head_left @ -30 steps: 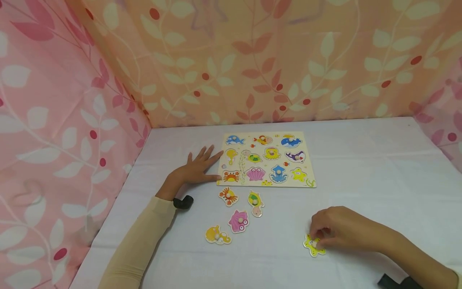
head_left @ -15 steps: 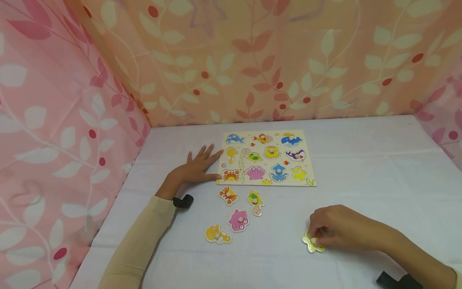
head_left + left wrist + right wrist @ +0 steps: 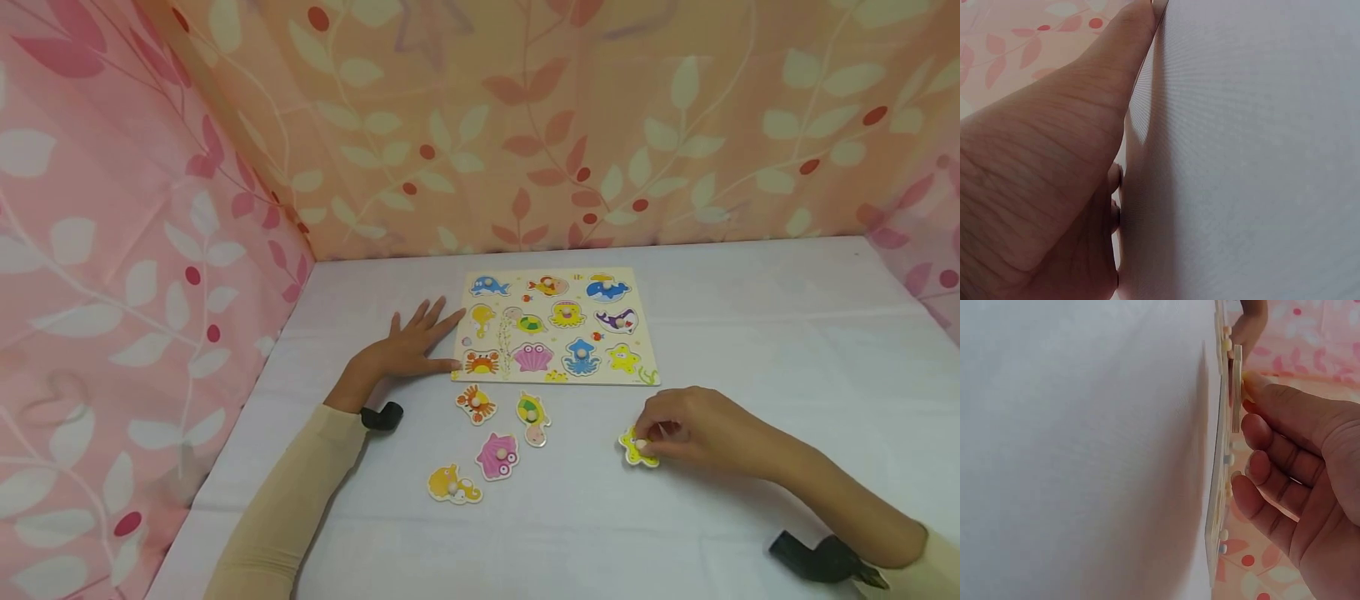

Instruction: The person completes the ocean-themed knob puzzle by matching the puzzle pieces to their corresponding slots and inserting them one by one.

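Observation:
My right hand (image 3: 693, 429) pinches a yellow starfish puzzle piece (image 3: 628, 450) by its knob, to the right of the loose pieces. In the right wrist view, that piece (image 3: 1237, 419) is held on edge to the camera, raised off the white table. The cream puzzle board (image 3: 553, 336) with sea animals lies farther back. At its left edge rests my left hand (image 3: 405, 350), fingers spread, thumb and fingertips touching the border. Printed spaces for starfish (image 3: 623, 358), crab (image 3: 481, 362), shell (image 3: 532, 357), turtle (image 3: 530, 324) and seahorse (image 3: 482, 319) show without knobs.
In front of the board lie a crab piece (image 3: 476, 404), a turtle piece (image 3: 533, 419), a pink shell piece (image 3: 495, 456) and a yellow seahorse piece (image 3: 453, 486). Several knobbed pieces, including a squid (image 3: 581, 360), sit in the board. Floral cloth (image 3: 450, 125) walls off the back and sides.
My right hand has lifted the starfish piece and carried it toward the board, slightly leftward. My left hand stays at the board's edge.

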The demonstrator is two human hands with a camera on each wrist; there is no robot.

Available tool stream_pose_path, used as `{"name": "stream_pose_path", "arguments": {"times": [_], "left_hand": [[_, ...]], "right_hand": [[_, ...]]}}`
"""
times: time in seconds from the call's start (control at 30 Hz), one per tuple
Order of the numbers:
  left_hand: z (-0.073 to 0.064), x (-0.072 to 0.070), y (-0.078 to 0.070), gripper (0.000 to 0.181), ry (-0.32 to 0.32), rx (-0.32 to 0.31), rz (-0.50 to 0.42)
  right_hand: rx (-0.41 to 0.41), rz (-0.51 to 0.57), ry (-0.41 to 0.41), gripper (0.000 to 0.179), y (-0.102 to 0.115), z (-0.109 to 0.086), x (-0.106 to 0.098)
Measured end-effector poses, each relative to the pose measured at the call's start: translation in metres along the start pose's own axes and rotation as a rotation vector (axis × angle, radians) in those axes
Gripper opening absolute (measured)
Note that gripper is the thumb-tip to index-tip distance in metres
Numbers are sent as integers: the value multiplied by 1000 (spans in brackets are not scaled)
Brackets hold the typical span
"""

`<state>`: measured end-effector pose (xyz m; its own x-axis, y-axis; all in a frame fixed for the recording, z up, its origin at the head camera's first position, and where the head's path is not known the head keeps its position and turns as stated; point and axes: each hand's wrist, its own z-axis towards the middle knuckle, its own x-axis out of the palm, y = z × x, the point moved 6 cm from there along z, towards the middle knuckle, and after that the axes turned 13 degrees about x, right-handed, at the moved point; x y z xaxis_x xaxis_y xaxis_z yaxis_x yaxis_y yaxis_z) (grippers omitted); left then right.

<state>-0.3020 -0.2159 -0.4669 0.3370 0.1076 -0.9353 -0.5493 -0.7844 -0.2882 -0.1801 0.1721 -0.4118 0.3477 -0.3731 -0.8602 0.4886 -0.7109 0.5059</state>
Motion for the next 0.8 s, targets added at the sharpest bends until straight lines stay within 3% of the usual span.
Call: {"name": "stream_pose_path", "arguments": {"times": [0.53, 0.8], "left_hand": [[1, 1, 1, 100, 3, -2, 9], [0, 2, 1, 99, -4, -8, -1]], "right_hand": [[51, 7, -42, 21, -7, 25, -21], [104, 7, -86, 12, -10, 41, -37]]}}
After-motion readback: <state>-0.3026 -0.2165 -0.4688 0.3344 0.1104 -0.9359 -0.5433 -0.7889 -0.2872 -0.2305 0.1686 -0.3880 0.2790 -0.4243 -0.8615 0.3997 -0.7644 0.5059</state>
